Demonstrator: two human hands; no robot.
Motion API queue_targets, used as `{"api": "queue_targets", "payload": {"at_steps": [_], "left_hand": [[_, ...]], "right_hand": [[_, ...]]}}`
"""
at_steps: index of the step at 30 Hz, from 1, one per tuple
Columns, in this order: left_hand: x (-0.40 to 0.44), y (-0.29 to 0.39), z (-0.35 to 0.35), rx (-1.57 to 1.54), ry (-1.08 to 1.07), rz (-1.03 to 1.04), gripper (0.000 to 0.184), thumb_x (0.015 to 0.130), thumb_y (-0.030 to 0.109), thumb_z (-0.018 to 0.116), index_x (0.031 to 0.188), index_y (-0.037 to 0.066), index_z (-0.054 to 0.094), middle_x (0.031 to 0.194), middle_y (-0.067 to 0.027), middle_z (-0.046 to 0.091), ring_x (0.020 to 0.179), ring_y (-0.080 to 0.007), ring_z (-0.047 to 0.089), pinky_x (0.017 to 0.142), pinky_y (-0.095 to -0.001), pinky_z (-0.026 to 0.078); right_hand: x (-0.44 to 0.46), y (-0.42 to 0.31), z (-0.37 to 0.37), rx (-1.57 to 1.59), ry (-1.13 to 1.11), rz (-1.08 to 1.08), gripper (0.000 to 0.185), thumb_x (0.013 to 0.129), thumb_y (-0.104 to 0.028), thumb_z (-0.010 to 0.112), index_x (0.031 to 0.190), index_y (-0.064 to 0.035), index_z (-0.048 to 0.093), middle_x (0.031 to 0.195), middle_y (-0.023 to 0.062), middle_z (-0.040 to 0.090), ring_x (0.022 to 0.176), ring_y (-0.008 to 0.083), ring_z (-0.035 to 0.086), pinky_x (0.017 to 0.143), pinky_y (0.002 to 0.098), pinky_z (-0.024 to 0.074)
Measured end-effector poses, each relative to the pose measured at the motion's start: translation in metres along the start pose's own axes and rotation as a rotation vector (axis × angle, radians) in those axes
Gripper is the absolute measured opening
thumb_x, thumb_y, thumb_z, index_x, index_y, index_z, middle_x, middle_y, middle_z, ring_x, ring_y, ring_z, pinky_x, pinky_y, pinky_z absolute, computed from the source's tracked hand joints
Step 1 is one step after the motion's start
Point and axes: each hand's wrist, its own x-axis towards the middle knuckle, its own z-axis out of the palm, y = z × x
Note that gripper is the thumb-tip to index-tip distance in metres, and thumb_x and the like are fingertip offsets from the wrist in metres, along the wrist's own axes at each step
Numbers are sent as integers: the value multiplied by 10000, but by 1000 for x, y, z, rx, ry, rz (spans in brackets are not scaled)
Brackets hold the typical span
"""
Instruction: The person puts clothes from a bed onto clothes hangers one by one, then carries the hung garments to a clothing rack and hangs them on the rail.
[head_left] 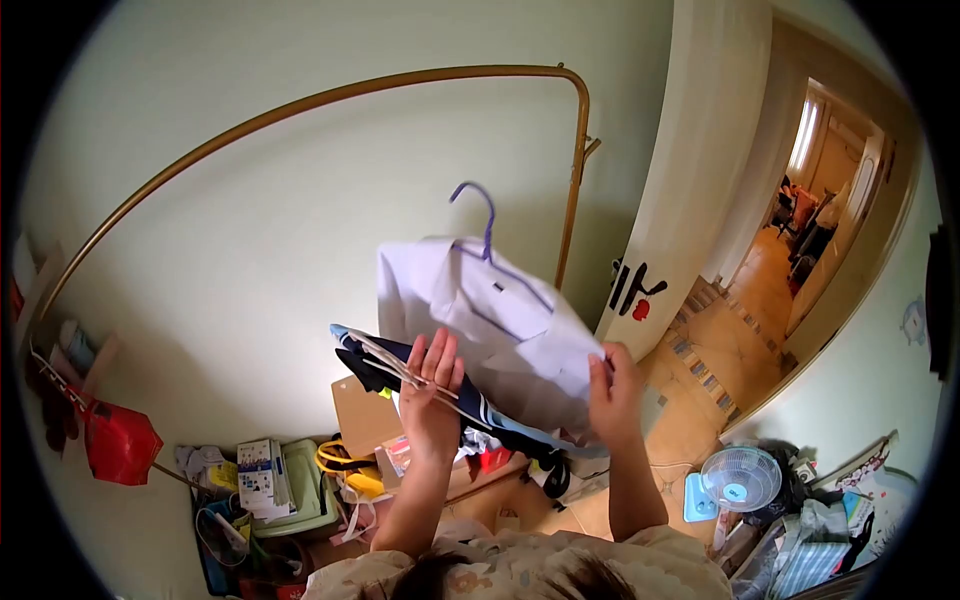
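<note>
A pale lilac, long-sleeved shirt hangs on a purple hanger in front of me, its hook pointing up and free of the rail. My right hand is closed on the shirt's right edge, thumb at the front. My left hand holds a dark navy garment with light blue and white stripes, low against the shirt. Its fingers point upward, and thin white strips cross the palm. My left thumb is hard to make out.
A brown metal clothes rail arches along the wall. Below stand an open cardboard box, a pale green bin and a red bag. At right are a blue desk fan and a doorway onto a tiled floor.
</note>
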Motion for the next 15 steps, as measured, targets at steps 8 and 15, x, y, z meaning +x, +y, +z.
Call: {"api": "queue_targets", "payload": {"at_steps": [8, 15], "left_hand": [[67, -46, 22, 62, -134, -54, 644, 828, 136, 569, 1378, -31, 278, 1457, -258, 281, 1364, -355, 305, 1111, -411, 278], [95, -54, 35, -96, -179, -135, 630, 831, 78, 564, 1383, -2, 270, 1444, -251, 303, 1356, -353, 322, 1098, -412, 298]], "right_hand": [[135, 2, -10, -92, 244, -98, 195, 924, -160, 557, 1001, 20, 556, 815, 172, 606, 699, 258, 605, 641, 331, 473], [236, 8, 4, -228, 330, -139, 217, 922, -193, 543, 999, 7, 575, 833, 159, 625, 742, 284, 605, 691, 359, 471]]}}
